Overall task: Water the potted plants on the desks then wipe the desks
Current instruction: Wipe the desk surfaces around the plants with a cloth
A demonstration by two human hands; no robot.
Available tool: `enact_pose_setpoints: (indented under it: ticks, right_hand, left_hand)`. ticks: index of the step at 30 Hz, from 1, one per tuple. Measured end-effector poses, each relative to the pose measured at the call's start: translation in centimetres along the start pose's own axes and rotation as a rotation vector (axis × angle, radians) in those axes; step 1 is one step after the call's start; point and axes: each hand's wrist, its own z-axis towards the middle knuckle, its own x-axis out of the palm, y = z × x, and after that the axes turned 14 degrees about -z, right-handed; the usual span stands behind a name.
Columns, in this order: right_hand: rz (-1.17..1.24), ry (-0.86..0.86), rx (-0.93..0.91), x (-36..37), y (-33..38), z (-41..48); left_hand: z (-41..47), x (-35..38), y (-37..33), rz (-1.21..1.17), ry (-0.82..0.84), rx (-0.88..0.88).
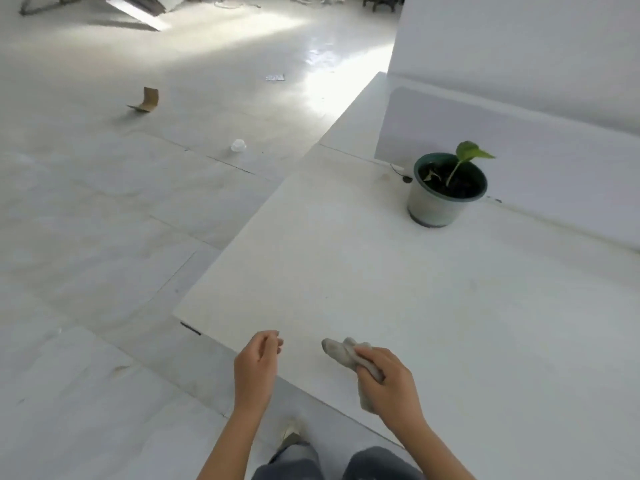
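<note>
A white desk (381, 271) fills the right half of the view. At its back right stands a potted plant (446, 188), a pale pot with a dark green rim and a small green seedling, close to the white partition. My right hand (388, 382) grips a crumpled grey cloth (341, 351) over the desk's near edge; one end of the cloth pokes out to the left. My left hand (256, 368) hovers at the desk's near corner with its fingers loosely curled and nothing in it.
A white partition (519, 126) runs along the desk's far side. A thin black cable (401, 174) lies left of the pot. On the pale floor lie a bent piece of cardboard (147, 98), a small clear cup (238, 146) and a scrap (275, 77).
</note>
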Motion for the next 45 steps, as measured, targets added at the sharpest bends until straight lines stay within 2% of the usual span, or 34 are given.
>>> enact_pose_setpoints:
  ticks: [4,8,12,14,17,20,24,26,29,31,35,41,45]
  right_hand:
    - [0.057,-0.082,0.151,-1.4,-0.9,1.3]
    - [0.117,-0.187,0.236,-3.2,-1.6,3.1]
    - [0.134,-0.294,0.31,-5.7,-3.3,5.7]
    - [0.1,-0.348,0.334,-7.3,-4.4,7.4]
    - [0.067,-0.428,0.367,-10.5,-5.8,10.2]
    - [0.056,-0.506,0.406,-14.3,-7.0,13.8]
    - [-0.149,-0.635,0.374,-18.6,-8.1,19.2]
    - [-0.255,-0.577,0.39,-19.4,-9.1,22.3]
    - [-0.422,-0.325,0.475,-18.8,-11.3,25.8]
    - [-0.443,-0.24,0.503,-17.7,-12.6,26.9]
    - [-0.541,-0.23,0.486,-15.1,-13.4,25.7]
    - [-0.631,-0.256,0.443,-11.2,-14.0,18.1]
    - [-0.653,-0.297,0.279,-5.0,-10.7,13.3]
  left_hand:
    - [3.6,4.2,-1.1,0.12,0.208,0.076]
    - [7.3,8.8,-2.1,0.25,0.276,0.165]
    - [11.1,12.6,-3.1,0.554,0.345,0.331]
    - [13.9,14.1,-2.4,0.768,0.419,0.274]
    - [16.7,14.9,-0.9,0.988,0.422,0.265]
    - [17.2,15.1,-0.4,1.071,0.461,0.223]
    - [17.5,15.5,-0.3,1.071,0.451,0.186]
    - [17.5,15.7,-0.4,1.079,0.429,0.153]
    - [17.6,15.9,-0.5,1.099,0.414,0.133]
    - [17.6,15.9,-0.6,1.12,0.404,0.13]
    - [17.6,16.0,-0.7,1.125,0.39,0.132]
    - [17.5,16.1,-0.7,1.12,0.343,0.174]
    - [17.5,16.2,-0.6,1.103,0.308,0.218]
